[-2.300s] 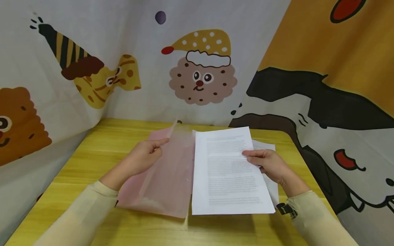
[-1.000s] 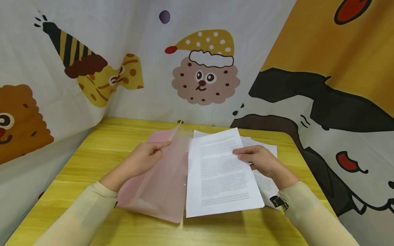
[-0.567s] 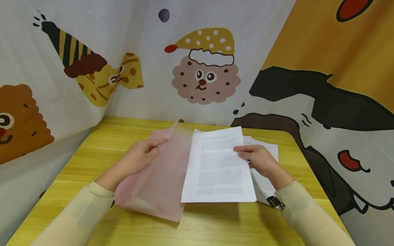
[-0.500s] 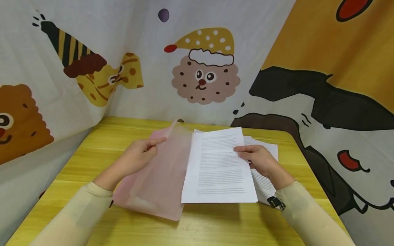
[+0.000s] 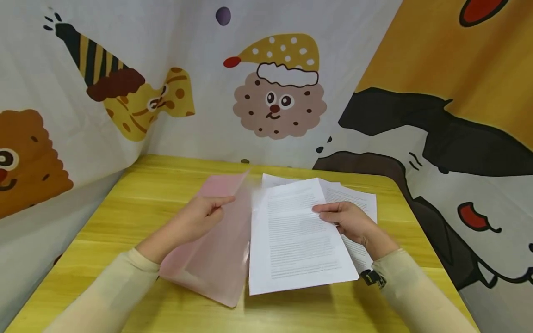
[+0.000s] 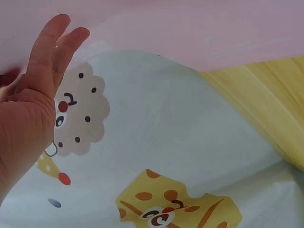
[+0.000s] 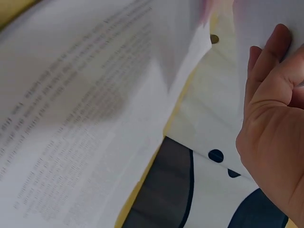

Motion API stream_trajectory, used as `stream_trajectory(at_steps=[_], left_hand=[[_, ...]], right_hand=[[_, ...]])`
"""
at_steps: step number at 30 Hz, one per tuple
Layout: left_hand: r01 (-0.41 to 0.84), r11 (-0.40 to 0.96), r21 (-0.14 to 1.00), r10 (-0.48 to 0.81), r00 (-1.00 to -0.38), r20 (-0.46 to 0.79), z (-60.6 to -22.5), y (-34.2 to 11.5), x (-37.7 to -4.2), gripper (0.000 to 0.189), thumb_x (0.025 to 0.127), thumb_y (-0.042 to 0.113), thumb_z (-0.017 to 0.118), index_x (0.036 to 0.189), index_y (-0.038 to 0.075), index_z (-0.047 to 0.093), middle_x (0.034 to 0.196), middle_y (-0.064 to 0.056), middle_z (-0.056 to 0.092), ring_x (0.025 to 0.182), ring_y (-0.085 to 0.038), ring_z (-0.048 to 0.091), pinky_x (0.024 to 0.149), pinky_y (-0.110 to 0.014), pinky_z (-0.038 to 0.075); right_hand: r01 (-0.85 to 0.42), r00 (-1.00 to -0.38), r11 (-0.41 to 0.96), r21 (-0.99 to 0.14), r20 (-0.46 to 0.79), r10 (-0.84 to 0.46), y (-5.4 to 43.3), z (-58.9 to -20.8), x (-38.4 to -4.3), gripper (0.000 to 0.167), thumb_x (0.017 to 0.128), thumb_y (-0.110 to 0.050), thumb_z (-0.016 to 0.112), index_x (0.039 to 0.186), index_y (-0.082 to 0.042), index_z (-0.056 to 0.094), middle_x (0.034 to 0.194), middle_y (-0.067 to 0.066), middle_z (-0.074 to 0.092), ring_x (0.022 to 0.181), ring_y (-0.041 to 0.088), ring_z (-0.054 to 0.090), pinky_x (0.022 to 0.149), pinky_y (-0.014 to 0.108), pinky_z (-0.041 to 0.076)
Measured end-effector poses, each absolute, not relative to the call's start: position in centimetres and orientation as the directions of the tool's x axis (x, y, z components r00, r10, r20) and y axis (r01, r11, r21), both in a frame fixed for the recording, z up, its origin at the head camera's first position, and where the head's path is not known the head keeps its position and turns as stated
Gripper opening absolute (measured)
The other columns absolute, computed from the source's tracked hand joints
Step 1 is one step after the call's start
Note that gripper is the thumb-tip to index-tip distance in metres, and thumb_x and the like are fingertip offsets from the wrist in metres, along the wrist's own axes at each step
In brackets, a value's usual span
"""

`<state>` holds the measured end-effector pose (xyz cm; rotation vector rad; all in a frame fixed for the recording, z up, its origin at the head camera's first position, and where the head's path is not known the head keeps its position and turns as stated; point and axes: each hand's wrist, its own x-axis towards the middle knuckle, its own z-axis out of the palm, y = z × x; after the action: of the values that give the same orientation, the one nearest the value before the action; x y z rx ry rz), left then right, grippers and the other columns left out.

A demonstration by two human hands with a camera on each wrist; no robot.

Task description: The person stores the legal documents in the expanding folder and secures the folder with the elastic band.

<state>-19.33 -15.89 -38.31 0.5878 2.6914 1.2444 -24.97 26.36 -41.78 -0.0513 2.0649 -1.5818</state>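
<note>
My left hand [image 5: 200,219] pinches the free edge of a pink translucent plastic folder [image 5: 220,263] and lifts its cover, index finger pointing right. In the left wrist view that folder [image 6: 190,28] spans the top, above the fingers. My right hand [image 5: 350,222] grips the right edge of a printed white sheet [image 5: 300,259] between thumb and fingers. This sheet is raised and tilted, its left edge right at the folder's opening. Beneath and behind it, more printed paper [image 5: 362,203] lies on the table. The right wrist view shows the underlying printed page [image 7: 71,118] close up.
The yellow wood-grain table [image 5: 125,208] runs to a cartoon-printed cloth [image 5: 200,138] hung behind it and down both sides. A black band [image 5: 372,277] sits at the right sleeve's cuff.
Over the earlier frames, the held sheet shifts left toward the folder, rises and dips, and now sits lower and more tilted. The folder cover stands steeper, and the left hand has moved slightly right.
</note>
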Motion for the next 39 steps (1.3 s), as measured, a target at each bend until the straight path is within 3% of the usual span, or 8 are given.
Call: stream_trajectory(at_steps=[12, 22, 30, 34, 39], left_hand=[[0.281, 0.598, 0.751, 0.395, -0.918, 0.029, -38.5, -15.2, -19.2, 0.047, 0.103, 0.003, 0.049, 0.149, 0.004, 0.063, 0.061, 0.009, 0.026, 0.053, -0.008, 0.026, 0.05, -0.02, 0.027], [0.332, 0.655, 0.678, 0.462, -0.887, -0.012, -39.7, -14.8, -19.0, 0.049, 0.103, 0.006, 0.053, 0.151, 0.005, 0.061, 0.067, 0.009, 0.03, 0.057, -0.006, 0.026, 0.053, -0.019, 0.027], [0.326, 0.658, 0.679, 0.444, -0.896, 0.0, -39.6, -14.9, -18.8, 0.05, 0.102, 0.005, 0.052, 0.151, 0.006, 0.062, 0.069, 0.008, 0.031, 0.054, -0.007, 0.025, 0.051, -0.02, 0.026], [0.326, 0.663, 0.674, 0.438, -0.899, 0.005, -39.5, -14.8, -18.8, 0.051, 0.101, 0.004, 0.052, 0.151, 0.007, 0.061, 0.067, 0.008, 0.032, 0.053, -0.007, 0.025, 0.05, -0.019, 0.026], [0.324, 0.666, 0.673, 0.43, -0.903, 0.009, -39.5, -14.6, -18.8, 0.051, 0.101, 0.004, 0.052, 0.151, 0.006, 0.061, 0.065, 0.008, 0.031, 0.053, -0.007, 0.024, 0.049, -0.019, 0.025]], right_hand=[[0.306, -0.842, 0.307, -0.901, -0.406, -0.355, 25.2, -44.2, -24.0, 0.043, 0.105, -0.012, 0.065, 0.145, 0.005, 0.062, 0.115, 0.006, 0.08, 0.09, 0.016, 0.078, 0.075, 0.033, 0.065], [0.31, -0.871, 0.302, -0.901, -0.397, -0.29, 26.5, -43.7, -24.4, 0.045, 0.105, -0.012, 0.066, 0.146, 0.004, 0.062, 0.115, 0.004, 0.079, 0.091, 0.016, 0.077, 0.077, 0.032, 0.065], [0.239, -0.898, 0.329, -0.914, -0.336, -0.282, 27.5, -43.5, -24.6, 0.046, 0.105, -0.014, 0.066, 0.147, 0.006, 0.06, 0.111, 0.002, 0.08, 0.088, 0.016, 0.078, 0.074, 0.035, 0.066], [0.27, -0.887, 0.283, -0.92, -0.352, -0.298, 27.4, -43.5, -24.7, 0.047, 0.105, -0.013, 0.066, 0.148, 0.006, 0.059, 0.11, 0.0, 0.08, 0.088, 0.014, 0.077, 0.074, 0.032, 0.065], [0.276, -0.877, 0.324, -0.905, -0.375, -0.301, 26.6, -43.7, -24.5, 0.044, 0.105, -0.014, 0.067, 0.146, 0.002, 0.064, 0.115, 0.001, 0.079, 0.088, 0.014, 0.075, 0.075, 0.031, 0.064]])
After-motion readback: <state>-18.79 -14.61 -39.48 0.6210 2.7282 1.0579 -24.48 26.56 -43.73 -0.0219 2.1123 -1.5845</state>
